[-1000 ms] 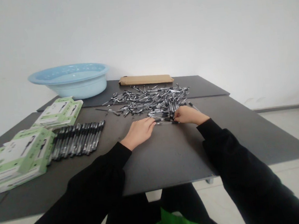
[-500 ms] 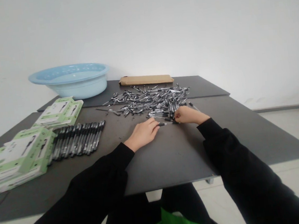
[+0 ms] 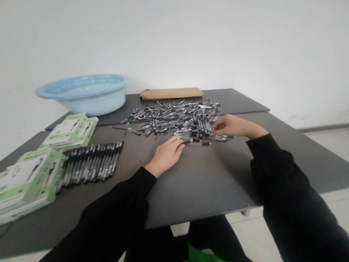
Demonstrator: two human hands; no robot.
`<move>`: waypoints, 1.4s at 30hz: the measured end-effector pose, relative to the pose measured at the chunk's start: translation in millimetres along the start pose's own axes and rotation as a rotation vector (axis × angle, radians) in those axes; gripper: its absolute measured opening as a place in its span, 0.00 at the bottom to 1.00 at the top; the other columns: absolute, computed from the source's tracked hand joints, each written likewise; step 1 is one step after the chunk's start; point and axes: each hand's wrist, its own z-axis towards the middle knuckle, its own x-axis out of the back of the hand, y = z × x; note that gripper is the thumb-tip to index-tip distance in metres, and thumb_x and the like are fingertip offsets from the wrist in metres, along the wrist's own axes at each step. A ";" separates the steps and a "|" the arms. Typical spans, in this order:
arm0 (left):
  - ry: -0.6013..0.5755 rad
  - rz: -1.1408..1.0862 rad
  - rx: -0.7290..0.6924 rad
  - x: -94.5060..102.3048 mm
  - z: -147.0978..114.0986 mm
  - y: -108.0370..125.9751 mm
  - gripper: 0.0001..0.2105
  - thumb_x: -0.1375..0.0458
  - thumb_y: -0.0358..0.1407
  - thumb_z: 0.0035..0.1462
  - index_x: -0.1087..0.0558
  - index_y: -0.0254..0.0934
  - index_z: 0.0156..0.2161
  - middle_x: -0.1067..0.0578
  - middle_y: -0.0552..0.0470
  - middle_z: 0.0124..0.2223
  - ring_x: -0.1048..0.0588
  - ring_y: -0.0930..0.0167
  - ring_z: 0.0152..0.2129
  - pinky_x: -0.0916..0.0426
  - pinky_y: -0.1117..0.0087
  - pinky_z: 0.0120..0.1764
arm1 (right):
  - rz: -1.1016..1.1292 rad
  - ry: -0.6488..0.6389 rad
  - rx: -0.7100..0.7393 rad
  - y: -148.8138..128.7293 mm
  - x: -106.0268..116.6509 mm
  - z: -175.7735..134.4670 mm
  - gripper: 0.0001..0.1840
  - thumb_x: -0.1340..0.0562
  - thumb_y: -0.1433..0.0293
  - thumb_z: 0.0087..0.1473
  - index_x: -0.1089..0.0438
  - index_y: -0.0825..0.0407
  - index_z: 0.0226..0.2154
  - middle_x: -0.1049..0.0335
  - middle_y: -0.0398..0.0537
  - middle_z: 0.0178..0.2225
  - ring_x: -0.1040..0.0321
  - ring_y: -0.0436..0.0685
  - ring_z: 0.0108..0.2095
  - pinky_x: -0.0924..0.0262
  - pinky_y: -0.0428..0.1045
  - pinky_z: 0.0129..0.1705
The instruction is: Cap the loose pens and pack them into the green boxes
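Observation:
A loose heap of clear pens with black grips and caps (image 3: 176, 116) lies across the table. My left hand (image 3: 166, 154) rests on the tabletop in front of it, fingers closed on the near end of a pen (image 3: 197, 143) that points right. My right hand (image 3: 234, 126) hovers at the heap's right edge, its fingers loosely bent with a small gap between thumb and forefinger. Below it are a few loose pens (image 3: 222, 138). Off to the left, a tidy row of pens (image 3: 91, 163) lies side by side.
Green and white pen boxes (image 3: 21, 178) stand left of the row, with more boxes (image 3: 69, 131) behind. A light blue basin (image 3: 93, 103) sits at the back left. A flat brown cardboard piece (image 3: 171, 93) lies behind the heap. The table's front edge (image 3: 201, 218) is near my lap.
My right hand has let go of the pen's far end and moved right and slightly back to the heap's edge. My left hand stays almost in place on the pen.

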 end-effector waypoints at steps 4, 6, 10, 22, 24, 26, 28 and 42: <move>0.011 -0.196 0.034 -3.5 3.1 -4.5 0.13 0.52 0.38 0.66 0.27 0.37 0.47 0.23 0.48 0.41 0.25 0.66 0.40 0.32 0.66 0.44 | 0.226 0.095 0.031 -9.3 -5.4 -0.5 0.06 0.36 0.68 0.44 0.27 0.54 0.26 0.27 0.44 0.24 0.35 0.51 0.25 0.41 0.47 0.31; -0.010 -0.283 0.055 -3.9 3.4 -4.0 0.13 0.53 0.37 0.66 0.29 0.37 0.49 0.25 0.51 0.34 0.25 0.68 0.32 0.33 0.68 0.39 | 0.336 0.153 0.029 -12.8 -9.9 1.9 0.05 0.35 0.69 0.43 0.28 0.54 0.26 0.28 0.43 0.22 0.36 0.50 0.23 0.42 0.47 0.29; -0.058 -0.477 0.060 -4.5 2.3 1.7 0.17 0.55 0.32 0.65 0.36 0.37 0.56 0.28 0.56 0.31 0.28 0.74 0.25 0.34 0.71 0.35 | 0.588 0.262 0.121 -16.9 -24.1 12.0 0.06 0.34 0.69 0.44 0.29 0.54 0.28 0.28 0.44 0.24 0.38 0.48 0.22 0.41 0.47 0.28; -0.043 -0.681 0.064 -3.7 -1.2 13.0 0.10 0.56 0.35 0.66 0.40 0.38 0.50 0.35 0.57 0.30 0.33 0.74 0.25 0.36 0.69 0.35 | 0.928 0.217 0.201 -41.6 -49.6 15.2 0.21 0.42 0.50 0.58 0.39 0.50 0.27 0.29 0.51 0.31 0.32 0.54 0.29 0.34 0.51 0.38; -0.048 -0.707 0.066 -4.7 -1.2 12.5 0.10 0.55 0.36 0.66 0.41 0.39 0.50 0.36 0.58 0.30 0.34 0.73 0.25 0.37 0.69 0.35 | 0.915 0.227 0.208 -42.7 -49.1 14.2 0.23 0.43 0.48 0.58 0.41 0.49 0.26 0.30 0.50 0.31 0.33 0.54 0.29 0.34 0.51 0.38; -0.058 -0.737 0.065 -5.8 -1.0 12.3 0.10 0.55 0.37 0.66 0.41 0.39 0.50 0.37 0.59 0.30 0.35 0.73 0.25 0.37 0.69 0.35 | 0.944 0.219 0.226 -43.0 -49.1 13.8 0.23 0.42 0.49 0.58 0.41 0.49 0.25 0.30 0.50 0.30 0.33 0.54 0.28 0.35 0.51 0.36; -0.063 -0.762 0.059 -6.3 -0.9 12.3 0.10 0.55 0.38 0.66 0.41 0.39 0.50 0.37 0.58 0.30 0.35 0.74 0.24 0.37 0.69 0.35 | 0.973 0.207 0.239 -42.7 -49.5 14.0 0.22 0.42 0.50 0.58 0.41 0.49 0.25 0.31 0.49 0.29 0.33 0.54 0.27 0.35 0.50 0.36; -0.072 -0.819 0.073 -3.7 -1.7 14.1 0.09 0.54 0.37 0.66 0.41 0.38 0.49 0.37 0.59 0.30 0.36 0.75 0.23 0.38 0.69 0.34 | 0.845 0.389 0.260 -44.1 -48.2 15.5 0.25 0.43 0.45 0.57 0.39 0.50 0.28 0.31 0.49 0.33 0.33 0.53 0.30 0.35 0.50 0.36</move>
